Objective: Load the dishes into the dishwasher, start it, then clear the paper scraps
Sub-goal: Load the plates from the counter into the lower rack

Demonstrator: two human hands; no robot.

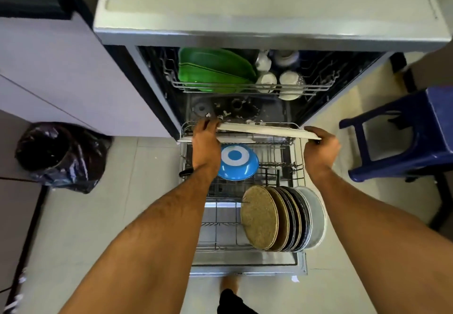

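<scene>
Closest to me, well short of my grip, a row of round plates (pixel 282 218) stands on edge in the pulled-out lower rack (pixel 300 166), speckly tan stoneware in front, dark ones and a pale one behind, with a glossy blue bowl (pixel 237 163) between my forearms. Past that, my left hand (pixel 206 139) and right hand (pixel 321 148) each curl around an end of a flat white tray (pixel 264 131), long axis running straight across from hand to hand, neither one really nearer. It sits over the rack's far edge, so I reckon it has to tip down toward me into the wire tines, with smooth green plastic plates (pixel 215 71) and ceramic cups (pixel 290 82) beyond in the upper rack.

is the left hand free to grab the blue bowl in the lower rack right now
Probably not right away. The left hand grips one end of the white tray while the right hand holds the other. The blue bowl sits uncovered just beside the left wrist, so it looks reachable once the tray is set down.
</scene>
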